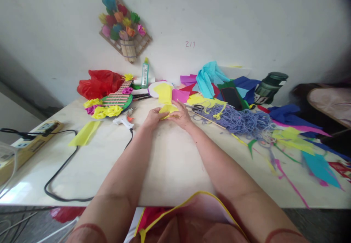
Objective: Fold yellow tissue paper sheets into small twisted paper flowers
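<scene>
Both my hands are stretched forward over the middle of the table, close together. Between them is a piece of yellow crepe paper (168, 109). My left hand (154, 118) pinches its left side, and my right hand (181, 115) grips its right side with the fingers curled. Just beyond, more yellow paper (165, 93) lies over a white round piece with a purple edge (153, 90). A white glue gun (123, 121) rests on the table left of my left hand. Scissors (196, 107) lie to the right of my right hand.
A yellow paper strip (85, 132) and a power strip (30, 144) are at left. A guitar-shaped craft with paper flowers (115, 102) stands behind them. Tangled purple yarn (238, 120), a phone (231, 97) and a dark green bottle (270, 87) are at right. A glue bottle (144, 74) leans on the wall.
</scene>
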### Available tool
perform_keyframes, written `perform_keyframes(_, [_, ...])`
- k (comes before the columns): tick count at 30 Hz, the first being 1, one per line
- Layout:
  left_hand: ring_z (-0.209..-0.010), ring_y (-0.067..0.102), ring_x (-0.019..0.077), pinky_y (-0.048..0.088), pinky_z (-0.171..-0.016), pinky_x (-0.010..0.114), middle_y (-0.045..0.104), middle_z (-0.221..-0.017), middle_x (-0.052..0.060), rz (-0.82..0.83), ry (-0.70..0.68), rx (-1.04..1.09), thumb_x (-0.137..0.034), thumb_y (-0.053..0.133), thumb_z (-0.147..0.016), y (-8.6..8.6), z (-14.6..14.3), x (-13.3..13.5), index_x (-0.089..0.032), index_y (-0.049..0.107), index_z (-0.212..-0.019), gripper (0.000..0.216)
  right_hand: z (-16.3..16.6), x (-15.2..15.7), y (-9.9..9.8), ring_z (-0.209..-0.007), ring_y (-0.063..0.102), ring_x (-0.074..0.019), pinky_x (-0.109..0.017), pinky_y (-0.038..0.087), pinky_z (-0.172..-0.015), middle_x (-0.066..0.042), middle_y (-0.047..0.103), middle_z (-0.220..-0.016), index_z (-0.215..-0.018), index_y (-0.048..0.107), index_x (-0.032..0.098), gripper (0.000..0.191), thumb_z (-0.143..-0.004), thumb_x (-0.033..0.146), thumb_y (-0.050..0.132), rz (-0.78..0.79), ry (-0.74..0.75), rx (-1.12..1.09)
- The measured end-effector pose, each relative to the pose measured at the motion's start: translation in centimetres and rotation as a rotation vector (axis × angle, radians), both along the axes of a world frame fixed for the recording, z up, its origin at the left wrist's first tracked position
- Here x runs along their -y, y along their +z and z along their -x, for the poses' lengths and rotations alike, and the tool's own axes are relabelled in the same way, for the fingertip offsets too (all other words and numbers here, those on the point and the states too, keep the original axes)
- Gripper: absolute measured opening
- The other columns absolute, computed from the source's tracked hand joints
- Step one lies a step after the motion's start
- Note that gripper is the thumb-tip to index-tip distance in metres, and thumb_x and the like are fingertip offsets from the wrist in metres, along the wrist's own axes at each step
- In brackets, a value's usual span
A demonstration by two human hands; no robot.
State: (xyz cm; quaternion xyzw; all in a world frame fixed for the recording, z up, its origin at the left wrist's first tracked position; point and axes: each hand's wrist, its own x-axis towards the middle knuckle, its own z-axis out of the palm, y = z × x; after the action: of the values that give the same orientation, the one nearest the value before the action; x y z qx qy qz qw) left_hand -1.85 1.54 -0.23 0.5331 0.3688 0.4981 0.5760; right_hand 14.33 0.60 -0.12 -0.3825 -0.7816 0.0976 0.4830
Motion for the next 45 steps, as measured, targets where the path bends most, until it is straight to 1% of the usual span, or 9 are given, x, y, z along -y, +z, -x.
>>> perform_keyframes(8, [-0.053,0.053,0.0097,0.040,-0.053,0.022,0.058,-0.059,-0.003,0.051,-0.004,0.025,-0.029,0.073,-0.050,0.3,-0.2,0.3,-0.013,0.062,-0.072,0.029,0.1,-0.6,-0.5,-0.117,0.038,-0.0245,-0.043,0.027,-0.100,-0.002,0.053,-0.120,-0.055,0.063,0.022,0.011,-0.061,0.029,0.069,-0.038,-0.038,-0.029])
perform_keyframes(19, [-0.061,0.057,0.0129,0.043,-0.054,0.022,0.062,-0.067,0.001,0.027,-0.025,0.014,-0.031,0.072,-0.051,0.4,-0.1,0.5,-0.012,0.064,-0.075,0.031,0.1,-0.5,-0.5,-0.112,0.039,-0.0246,-0.042,0.028,-0.098,-0.005,0.052,-0.117,-0.053,0.057,0.021,0.015,-0.060,0.028,0.068,0.020,-0.080,-0.039])
perform_keyframes(24, [-0.066,0.059,0.0162,0.045,-0.055,0.024,0.063,-0.067,0.003,0.043,-0.073,0.016,-0.033,0.071,-0.053,0.7,-0.1,0.8,-0.012,0.065,-0.082,0.036,0.1,-0.5,-0.7,-0.107,0.042,-0.0245,-0.042,0.032,-0.095,-0.004,0.053,-0.113,-0.051,0.055,0.021,0.016,-0.059,0.027,0.068,-0.009,-0.114,-0.036])
perform_keyframes(28, [-0.065,0.059,0.0167,0.046,-0.057,0.026,0.063,-0.067,0.006,0.060,-0.060,0.040,-0.036,0.070,-0.055,0.9,-0.2,0.8,-0.011,0.066,-0.079,0.034,0.2,-0.5,-0.7,-0.105,0.042,-0.0251,-0.042,0.034,-0.093,-0.005,0.055,-0.111,-0.049,0.054,0.021,0.018,-0.058,0.026,0.069,-0.002,-0.131,-0.047])
perform_keyframes(32, [-0.066,0.058,0.0172,0.046,-0.056,0.026,0.064,-0.068,0.007,0.058,-0.060,0.029,-0.038,0.071,-0.055,1.0,-0.3,0.9,-0.010,0.066,-0.078,0.036,0.1,-0.6,-0.7,-0.105,0.042,-0.0257,-0.043,0.032,-0.094,-0.006,0.055,-0.110,-0.047,0.054,0.021,0.020,-0.057,0.026,0.070,0.043,-0.117,-0.051])
perform_keyframes(35, [-0.065,0.058,0.0164,0.045,-0.056,0.025,0.064,-0.068,0.006,0.039,-0.080,-0.020,-0.037,0.073,-0.052,0.9,-0.2,0.9,-0.011,0.066,-0.080,0.039,0.0,-0.7,-0.7,-0.106,0.042,-0.0260,-0.043,0.032,-0.094,-0.006,0.056,-0.110,-0.047,0.054,0.021,0.019,-0.057,0.025,0.069,0.062,-0.118,-0.039])
perform_keyframes(39, [-0.060,0.056,0.0135,0.043,-0.056,0.023,0.063,-0.067,0.003,-0.007,-0.069,-0.074,-0.035,0.075,-0.050,0.5,-0.2,0.7,-0.012,0.067,-0.078,0.037,0.1,-0.7,-0.9,-0.106,0.044,-0.0258,-0.043,0.034,-0.093,-0.004,0.059,-0.107,-0.045,0.054,0.021,0.019,-0.056,0.024,0.070,0.014,-0.160,-0.028])
perform_keyframes(42, [-0.057,0.054,0.0119,0.041,-0.053,0.022,0.062,-0.064,0.002,-0.033,-0.064,-0.085,-0.036,0.074,-0.052,0.2,-0.2,0.4,-0.012,0.067,-0.077,0.035,0.0,-0.8,-0.9,-0.105,0.046,-0.0256,-0.042,0.036,-0.092,-0.004,0.060,-0.106,-0.046,0.056,0.021,0.018,-0.055,0.024,0.071,-0.012,-0.179,-0.024])
perform_keyframes(45, [-0.056,0.053,0.0109,0.040,-0.052,0.021,0.061,-0.064,0.001,-0.045,-0.021,-0.065,-0.035,0.074,-0.053,-0.1,-0.1,0.2,-0.012,0.066,-0.075,0.033,-0.2,-0.9,-1.0,-0.104,0.047,-0.0248,-0.041,0.037,-0.091,-0.004,0.060,-0.108,-0.051,0.060,0.021,0.013,-0.057,0.026,0.070,-0.023,-0.184,-0.031])
